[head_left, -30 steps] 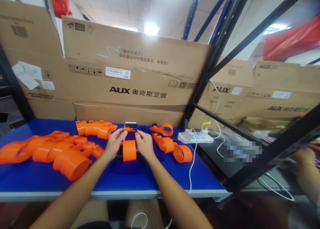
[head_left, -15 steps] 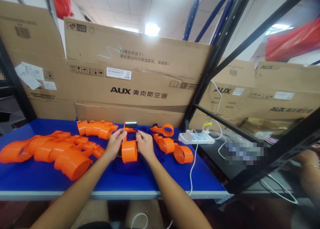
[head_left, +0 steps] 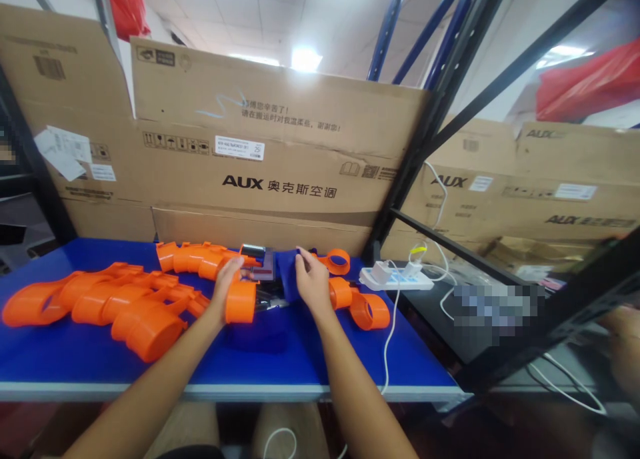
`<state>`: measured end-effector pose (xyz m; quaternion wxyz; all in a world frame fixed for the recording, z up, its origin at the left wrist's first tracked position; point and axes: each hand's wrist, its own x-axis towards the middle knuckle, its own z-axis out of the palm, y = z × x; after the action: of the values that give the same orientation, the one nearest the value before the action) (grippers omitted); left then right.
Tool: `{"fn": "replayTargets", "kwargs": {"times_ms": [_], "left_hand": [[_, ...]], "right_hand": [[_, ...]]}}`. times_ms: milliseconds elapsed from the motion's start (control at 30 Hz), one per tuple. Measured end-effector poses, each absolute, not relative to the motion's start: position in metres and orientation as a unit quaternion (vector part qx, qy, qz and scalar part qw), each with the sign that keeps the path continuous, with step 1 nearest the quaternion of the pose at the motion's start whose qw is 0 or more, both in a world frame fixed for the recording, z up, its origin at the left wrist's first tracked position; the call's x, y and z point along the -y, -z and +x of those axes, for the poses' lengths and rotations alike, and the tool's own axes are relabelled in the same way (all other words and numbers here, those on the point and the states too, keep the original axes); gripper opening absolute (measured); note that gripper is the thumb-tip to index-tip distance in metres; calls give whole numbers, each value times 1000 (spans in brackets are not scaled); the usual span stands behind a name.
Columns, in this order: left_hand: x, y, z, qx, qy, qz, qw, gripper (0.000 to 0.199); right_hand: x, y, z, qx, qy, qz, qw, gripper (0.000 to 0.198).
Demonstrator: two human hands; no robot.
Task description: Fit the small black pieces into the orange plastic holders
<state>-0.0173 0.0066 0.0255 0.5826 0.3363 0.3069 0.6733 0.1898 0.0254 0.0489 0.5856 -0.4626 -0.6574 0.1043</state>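
My left hand [head_left: 226, 287] is closed around an orange tape dispenser [head_left: 241, 304], whose ring faces me and whose dark toothed edge points away. Between the fingers of my right hand [head_left: 314, 280] is a thin dark blue sheet [head_left: 287, 276], held up just right of the dispenser. A small grey block [head_left: 265, 269] and some black pieces [head_left: 269, 297] lie on the table between my hands, partly covered. Beside my right hand sit several more orange dispensers [head_left: 369, 310]. To the left, a long row of orange dispensers [head_left: 145, 322] lies nested together, with a shorter row [head_left: 193, 257] behind it.
A white power strip [head_left: 396, 277] with plugs and cables stands at the right of the blue table [head_left: 200, 365]. Cardboard panels [head_left: 280, 159] rise along the back. A black metal post [head_left: 407, 165] stands at the right. Part of another person's arm [head_left: 625, 342] shows at far right.
My left hand has moved the dispenser left, away from my right hand. My right hand has moved right and up with the blue sheet, and the grey block has come into sight.
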Motion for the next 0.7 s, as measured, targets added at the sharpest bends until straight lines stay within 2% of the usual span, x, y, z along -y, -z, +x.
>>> {"fn": "replayTargets", "kwargs": {"times_ms": [133,267,367,500,600,700], "left_hand": [[-10,-24,-17,-311,-690,307,577,42],[-11,-22,-17,-320,-686,317,572,41],[-10,-23,-16,-321,-695,326,554,44],[-8,-26,-15,-318,-698,330,551,45],[-6,-26,-15,-318,-691,339,554,44],[-5,-27,-15,-313,-688,352,553,43]], "right_hand": [[-24,-58,211,691,42,-569,444,43],[-18,-57,209,710,119,-635,278,36],[-16,-54,203,715,156,-641,233,29],[-14,-51,197,709,167,-638,250,28],[-12,-52,192,713,128,-598,344,30],[-9,-52,181,762,9,-466,449,37]]}}
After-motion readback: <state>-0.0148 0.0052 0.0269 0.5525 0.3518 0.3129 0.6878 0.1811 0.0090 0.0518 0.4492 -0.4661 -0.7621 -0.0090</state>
